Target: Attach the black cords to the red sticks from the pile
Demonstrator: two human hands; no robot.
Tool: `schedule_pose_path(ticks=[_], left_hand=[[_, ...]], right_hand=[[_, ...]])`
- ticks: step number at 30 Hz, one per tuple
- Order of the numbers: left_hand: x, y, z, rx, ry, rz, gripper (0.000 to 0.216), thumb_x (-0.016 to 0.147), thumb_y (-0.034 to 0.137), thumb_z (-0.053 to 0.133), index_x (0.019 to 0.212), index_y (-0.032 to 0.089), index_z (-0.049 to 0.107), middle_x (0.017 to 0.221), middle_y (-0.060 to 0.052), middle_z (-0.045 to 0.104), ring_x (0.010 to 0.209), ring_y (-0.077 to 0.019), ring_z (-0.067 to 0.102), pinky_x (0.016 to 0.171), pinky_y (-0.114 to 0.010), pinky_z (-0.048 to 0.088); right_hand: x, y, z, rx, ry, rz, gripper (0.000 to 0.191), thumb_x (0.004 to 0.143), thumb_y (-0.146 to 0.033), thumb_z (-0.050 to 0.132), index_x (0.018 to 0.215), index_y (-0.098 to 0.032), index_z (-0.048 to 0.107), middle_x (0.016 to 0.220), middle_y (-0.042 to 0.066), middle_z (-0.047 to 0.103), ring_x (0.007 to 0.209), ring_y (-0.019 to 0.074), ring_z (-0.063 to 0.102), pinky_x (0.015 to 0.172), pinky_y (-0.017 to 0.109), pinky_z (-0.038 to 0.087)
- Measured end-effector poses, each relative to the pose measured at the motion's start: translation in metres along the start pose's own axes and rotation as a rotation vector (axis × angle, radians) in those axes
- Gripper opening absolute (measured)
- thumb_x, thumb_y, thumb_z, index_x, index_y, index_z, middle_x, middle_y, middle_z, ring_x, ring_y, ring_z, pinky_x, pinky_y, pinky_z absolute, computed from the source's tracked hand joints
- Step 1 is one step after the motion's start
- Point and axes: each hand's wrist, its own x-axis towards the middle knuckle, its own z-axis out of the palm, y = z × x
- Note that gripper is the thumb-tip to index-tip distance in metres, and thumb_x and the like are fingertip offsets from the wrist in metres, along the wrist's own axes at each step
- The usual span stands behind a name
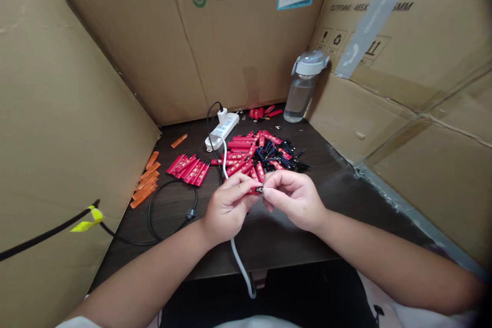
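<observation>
My left hand (227,207) is closed around a small flat red stick (253,191) with a black and metallic end. Thumb and fingertips pinched together, my right hand (294,197) meets that end from the right; whatever is between them is too small to make out. Just beyond both hands lies a loose pile of red sticks (240,156) with gold printing. Thin black and dark blue pieces (274,156) are heaped at its right side. To the left, several more red sticks (188,168) lie side by side in a row, black ends pointing away.
Orange strips (146,184) are stacked at the left edge of the dark table (307,243). A white power strip (222,132) with a plug stands behind. A black cable (149,215) loops at left. The water bottle (302,92) is back right. Cardboard walls (230,51) enclose the table.
</observation>
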Motion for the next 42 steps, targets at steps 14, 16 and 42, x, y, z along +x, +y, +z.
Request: schedule_pose_path(ticks=[14, 16, 42], left_hand=[[-0.002, -0.009, -0.001, -0.049, -0.038, -0.031, 0.019, 0.087, 0.015, 0.057, 0.101, 0.02, 0.07, 0.086, -0.004, 0.057, 0.07, -0.0096, 0.054, 0.06, -0.019, 0.046], [-0.002, -0.009, -0.001, -0.055, -0.048, -0.024, 0.02, 0.087, 0.015, 0.057, 0.102, 0.02, 0.069, 0.087, -0.004, 0.057, 0.069, -0.0091, 0.054, 0.058, -0.019, 0.046], [0.006, -0.005, -0.009, -0.455, 0.215, -0.604, 0.03, 0.082, 0.028, 0.061, 0.102, 0.019, 0.042, 0.073, 0.001, 0.063, 0.066, -0.0136, 0.06, 0.057, -0.025, 0.048]], right_hand=[[0.009, -0.005, -0.009, 0.061, -0.065, 0.153, 0.021, 0.068, -0.026, 0.078, 0.067, -0.012, 0.063, 0.043, -0.001, 0.059, 0.034, 0.0082, 0.051, 0.036, 0.017, 0.037], [0.008, -0.005, -0.009, 0.039, -0.077, 0.148, 0.02, 0.067, -0.025, 0.079, 0.067, -0.012, 0.063, 0.042, -0.001, 0.059, 0.034, 0.0089, 0.052, 0.035, 0.017, 0.038], [0.041, -0.005, -0.115, -1.191, -0.467, 0.38, 0.018, 0.073, -0.023, 0.06, 0.088, -0.017, 0.067, 0.062, -0.002, 0.063, 0.054, 0.011, 0.053, 0.052, 0.022, 0.036]])
